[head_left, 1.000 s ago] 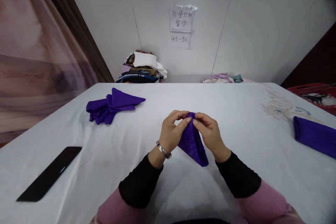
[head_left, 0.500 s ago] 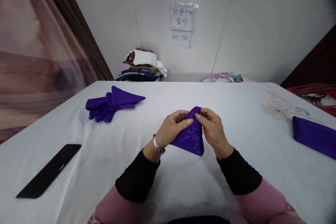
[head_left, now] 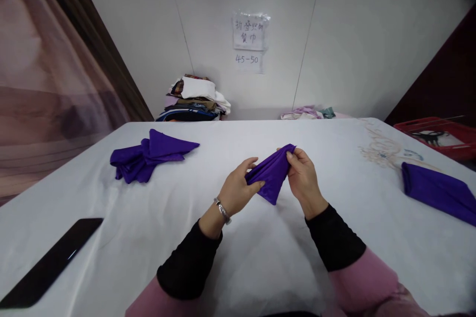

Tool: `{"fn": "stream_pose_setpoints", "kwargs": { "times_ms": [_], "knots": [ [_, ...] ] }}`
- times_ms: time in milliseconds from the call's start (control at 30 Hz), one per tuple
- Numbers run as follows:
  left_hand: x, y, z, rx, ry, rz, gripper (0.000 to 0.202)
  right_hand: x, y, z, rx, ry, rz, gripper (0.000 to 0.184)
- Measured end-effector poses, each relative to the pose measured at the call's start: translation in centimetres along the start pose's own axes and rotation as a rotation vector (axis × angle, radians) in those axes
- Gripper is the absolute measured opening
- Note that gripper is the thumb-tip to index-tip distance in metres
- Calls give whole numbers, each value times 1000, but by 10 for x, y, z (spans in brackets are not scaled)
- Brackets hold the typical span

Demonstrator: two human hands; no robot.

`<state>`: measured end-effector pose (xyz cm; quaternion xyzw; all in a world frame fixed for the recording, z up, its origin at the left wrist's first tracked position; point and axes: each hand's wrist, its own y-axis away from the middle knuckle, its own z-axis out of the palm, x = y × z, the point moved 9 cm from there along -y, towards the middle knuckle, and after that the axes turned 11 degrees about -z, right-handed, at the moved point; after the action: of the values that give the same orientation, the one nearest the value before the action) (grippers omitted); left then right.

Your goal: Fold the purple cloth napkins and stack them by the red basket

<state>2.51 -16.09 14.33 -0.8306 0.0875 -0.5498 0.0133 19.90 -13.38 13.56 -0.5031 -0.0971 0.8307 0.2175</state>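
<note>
A folded purple napkin [head_left: 273, 176] hangs just above the white table [head_left: 193, 218] in the middle of the view. My left hand [head_left: 238, 190] pinches its left corner. My right hand [head_left: 303, 176] grips its upper right end. Both hands are closed on the cloth, and the napkin tilts up to the right with a point hanging down between them. A metal bracelet [head_left: 222, 210] sits on my left wrist.
Folded purple napkins [head_left: 148, 158] lie at the back left, and another purple cloth [head_left: 437, 190] lies at the right edge. A black phone [head_left: 48, 265] rests near the front left. Stacked clothes [head_left: 193, 101] stand by the wall, a red basket [head_left: 437, 133] at the right.
The napkin has turned from an upright triangle to a slanted fold. My left hand dropped to its lower left corner, my right hand stayed at the top. The view shifted slightly.
</note>
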Motion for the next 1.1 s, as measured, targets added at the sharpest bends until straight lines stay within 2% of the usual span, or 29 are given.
{"fn": "stream_pose_setpoints", "kwargs": {
  "times_ms": [267, 433, 567, 733, 900, 967, 1100],
  "knots": [
    [19, 5, 0, 27, 88, 159, 25, 0, -9, -14, 67, -80, -8, 16],
    [24, 5, -2, 46, -18, 229, 11, 1, -10, -17, 77, -65, -6, 15],
    [26, 6, -1, 28, -119, 248, 19, 0, -12, -21, 104, -51, -30, 17],
    [22, 3, -3, 103, -208, 224, 31, 3, -13, -30, 169, -33, -63, 19],
    [11, -1, -8, 202, -185, 182, 38, 6, -12, -30, 158, -14, -64, 20],
    [4, -3, -10, 232, -140, 131, 38, 7, -11, -29, 152, -19, -58, 19],
    [-17, -7, -13, 258, 40, -62, 31, 10, -12, -30, 150, -48, -46, 20]
  ]
}}
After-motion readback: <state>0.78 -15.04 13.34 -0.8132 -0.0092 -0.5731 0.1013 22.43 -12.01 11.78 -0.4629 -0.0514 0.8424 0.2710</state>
